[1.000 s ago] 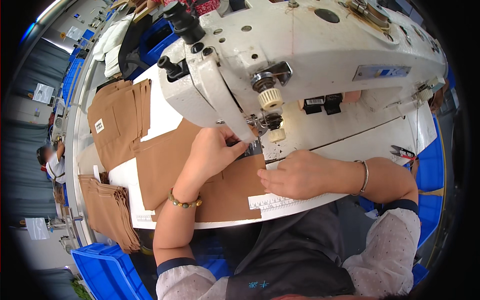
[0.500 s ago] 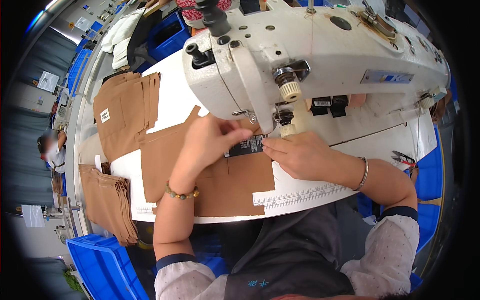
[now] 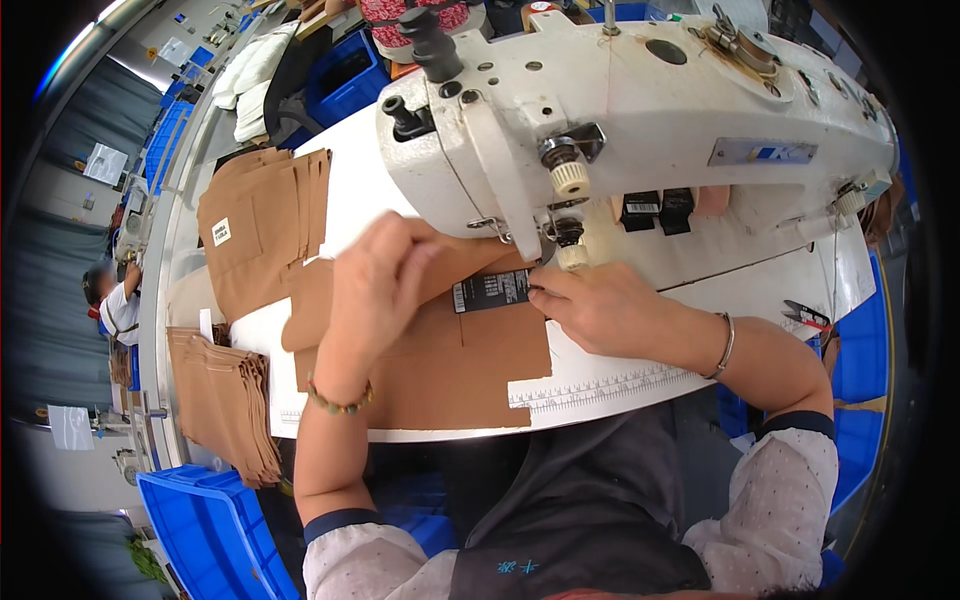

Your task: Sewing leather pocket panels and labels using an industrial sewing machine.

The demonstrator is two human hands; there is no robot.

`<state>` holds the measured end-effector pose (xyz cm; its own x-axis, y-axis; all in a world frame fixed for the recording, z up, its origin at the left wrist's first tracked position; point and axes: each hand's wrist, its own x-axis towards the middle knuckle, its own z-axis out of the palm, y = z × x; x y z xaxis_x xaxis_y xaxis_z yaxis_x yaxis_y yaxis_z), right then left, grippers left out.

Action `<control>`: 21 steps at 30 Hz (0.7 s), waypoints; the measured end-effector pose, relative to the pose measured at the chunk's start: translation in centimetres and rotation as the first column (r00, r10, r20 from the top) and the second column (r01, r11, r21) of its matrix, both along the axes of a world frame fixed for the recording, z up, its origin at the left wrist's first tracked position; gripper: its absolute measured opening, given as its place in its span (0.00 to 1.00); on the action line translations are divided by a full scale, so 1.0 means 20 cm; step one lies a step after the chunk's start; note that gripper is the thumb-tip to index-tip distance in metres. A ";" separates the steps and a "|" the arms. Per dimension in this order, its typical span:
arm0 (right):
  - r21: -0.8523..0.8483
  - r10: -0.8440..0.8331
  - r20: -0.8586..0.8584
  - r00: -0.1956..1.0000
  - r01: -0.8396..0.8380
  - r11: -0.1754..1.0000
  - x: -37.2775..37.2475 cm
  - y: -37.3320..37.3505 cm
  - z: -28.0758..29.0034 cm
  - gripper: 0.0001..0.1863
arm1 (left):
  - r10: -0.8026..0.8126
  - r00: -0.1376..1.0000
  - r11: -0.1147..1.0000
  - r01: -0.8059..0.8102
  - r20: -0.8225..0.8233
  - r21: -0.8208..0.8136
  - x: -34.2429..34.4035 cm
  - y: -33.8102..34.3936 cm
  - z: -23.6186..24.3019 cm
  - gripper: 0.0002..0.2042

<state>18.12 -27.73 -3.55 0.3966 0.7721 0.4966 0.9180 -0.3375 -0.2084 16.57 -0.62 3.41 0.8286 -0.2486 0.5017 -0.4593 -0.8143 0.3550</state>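
A brown fabric panel lies on the white sewing table in front of the sewing machine. On the panel rests a black care label with pale print, its right end close under the needle area. My right hand pinches that right end between thumb and fingertips. My left hand is raised over the panel's left part, fingers curled in at the upper edge of the fabric, which is lifted and folded over beside it. The fingertips are partly hidden there.
Stacks of brown cut pieces and folded brown pieces lie at the left. Black labels sit under the machine arm. Red-handled thread snips lie at the right. A blue crate stands at lower left; a co-worker is far left.
My left hand has moved left and up from the label, and the panel's upper edge now rises in a fold. The right hand stays at the label's end.
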 end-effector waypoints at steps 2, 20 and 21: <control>0.020 -0.026 -0.008 1.000 0.026 0.999 0.00 0.00 0.01 0.08 | -0.117 0.993 0.976 0.108 0.033 0.188 -0.11 -0.06 0.05 0.06; -0.060 -0.004 -0.099 0.995 -0.002 0.998 -0.01 -0.02 -0.01 0.02 | 0.014 0.935 0.874 0.161 -0.354 0.459 -0.23 -0.21 0.04 0.15; -0.050 -0.014 -0.104 0.994 0.009 0.999 -0.01 -0.02 -0.02 0.02 | -0.009 0.941 0.875 0.171 -0.337 0.453 -0.24 -0.23 0.02 0.15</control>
<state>17.91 -28.16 -3.85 0.4532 0.7895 0.4138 0.8881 -0.3601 -0.2856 11.81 -5.22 3.76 0.8833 -0.4684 0.0217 -0.4685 -0.8799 0.0786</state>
